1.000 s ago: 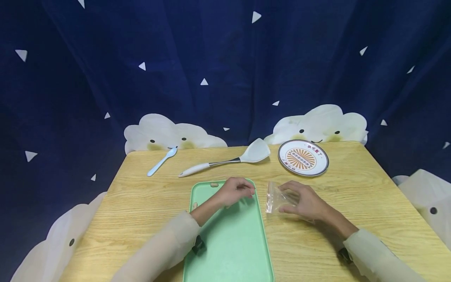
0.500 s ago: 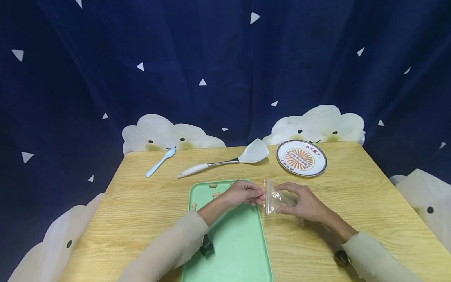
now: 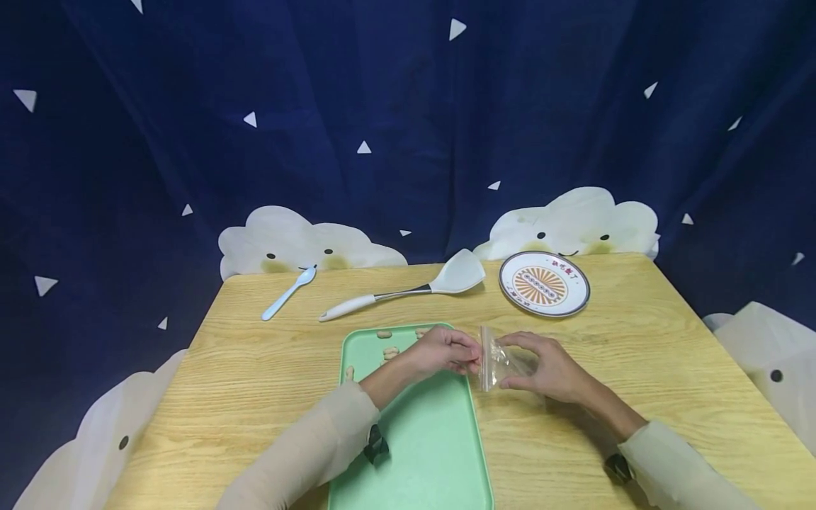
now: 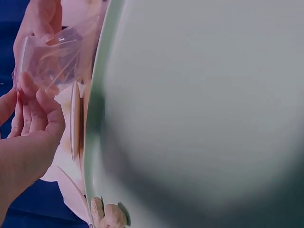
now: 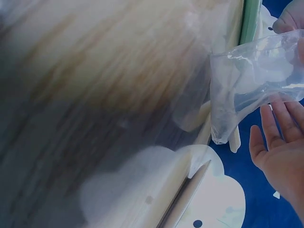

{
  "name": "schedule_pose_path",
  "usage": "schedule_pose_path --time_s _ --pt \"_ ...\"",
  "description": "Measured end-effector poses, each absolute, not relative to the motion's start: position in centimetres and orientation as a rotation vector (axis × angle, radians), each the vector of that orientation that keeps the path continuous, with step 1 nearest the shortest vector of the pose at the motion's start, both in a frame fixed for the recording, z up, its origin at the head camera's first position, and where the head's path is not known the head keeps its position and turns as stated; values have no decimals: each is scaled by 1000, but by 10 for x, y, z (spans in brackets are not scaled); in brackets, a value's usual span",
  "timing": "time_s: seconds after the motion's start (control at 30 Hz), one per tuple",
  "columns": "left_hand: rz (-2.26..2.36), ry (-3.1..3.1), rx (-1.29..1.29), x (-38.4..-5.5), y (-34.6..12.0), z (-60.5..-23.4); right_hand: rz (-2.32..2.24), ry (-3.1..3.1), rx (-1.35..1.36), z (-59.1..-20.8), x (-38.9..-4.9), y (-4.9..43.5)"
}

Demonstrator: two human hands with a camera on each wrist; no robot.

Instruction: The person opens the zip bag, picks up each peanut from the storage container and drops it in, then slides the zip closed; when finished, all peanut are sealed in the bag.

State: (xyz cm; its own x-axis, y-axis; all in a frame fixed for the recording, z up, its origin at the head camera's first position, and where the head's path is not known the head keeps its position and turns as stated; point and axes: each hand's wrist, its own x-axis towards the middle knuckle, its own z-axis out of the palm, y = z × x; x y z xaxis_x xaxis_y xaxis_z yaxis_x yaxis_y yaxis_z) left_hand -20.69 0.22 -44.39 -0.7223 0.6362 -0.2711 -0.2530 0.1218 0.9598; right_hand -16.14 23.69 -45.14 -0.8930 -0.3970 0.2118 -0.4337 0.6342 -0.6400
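A clear zip-lock bag (image 3: 502, 363) is held just above the table, past the right edge of the green tray (image 3: 414, 439). My right hand (image 3: 556, 365) holds the bag's body between thumb and fingers. My left hand (image 3: 440, 352), over the tray's far right corner, pinches the bag's zip edge with its fingertips. The right wrist view shows the bag (image 5: 256, 71) spread between both hands, and I see nothing inside it. Several peanuts (image 3: 391, 352) lie at the tray's far end, some partly hidden behind my left hand. Two peanuts (image 4: 113, 216) show in the left wrist view.
Behind the tray lies a white-headed spatula (image 3: 459, 273), with a light blue spoon (image 3: 290, 294) to its left. A patterned plate (image 3: 544, 283) sits at the back right of the wooden table (image 3: 637, 333). A dark blue curtain (image 3: 382, 92) hangs behind.
My left hand has moved right from above the tray to the bag's zip edge, uncovering more peanuts. The right hand has stayed nearly in place, holding the bag.
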Motion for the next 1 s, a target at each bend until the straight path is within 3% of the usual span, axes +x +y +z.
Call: schedule_pose_path --time_s 0.57,1.0 --pt "1648 1764 358 -205 6 -444 1069 -2825 709 -448 -161 238" --pt "1684 1776 310 -204 11 -440 1206 -2746 649 -412 -160 227"
